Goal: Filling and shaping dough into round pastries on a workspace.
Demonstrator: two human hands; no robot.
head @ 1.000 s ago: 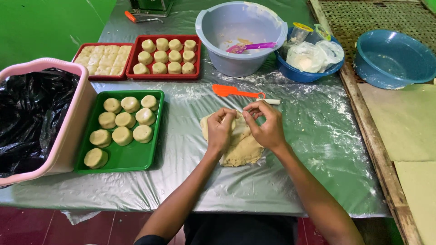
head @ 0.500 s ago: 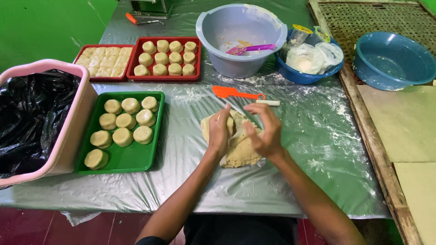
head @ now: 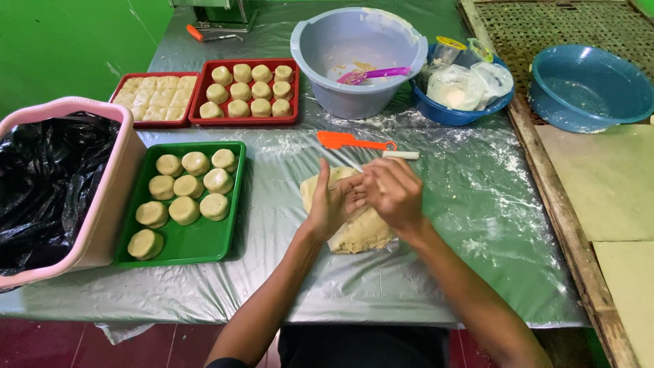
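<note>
both hands, left hand (head: 332,203) and right hand (head: 393,192), pressed together over dough (head: 360,232); anything between the palms hidden

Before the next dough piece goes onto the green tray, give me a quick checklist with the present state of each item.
1. Both hands on the work: ok. The left hand and right hand meet above the dough slab.
2. Piece shaped between the hands: cannot tell, the fingers hide it.
3. Room on the green tray: ok, its near right part is bare; the round dough pieces fill the rest.
4. Dough left to work: ok, the slab lies on the plastic-covered table.
5. Orange scraper within reach: ok, it lies just beyond the hands.
6. Red tray of round pieces: not ok for more; it looks full.
</note>
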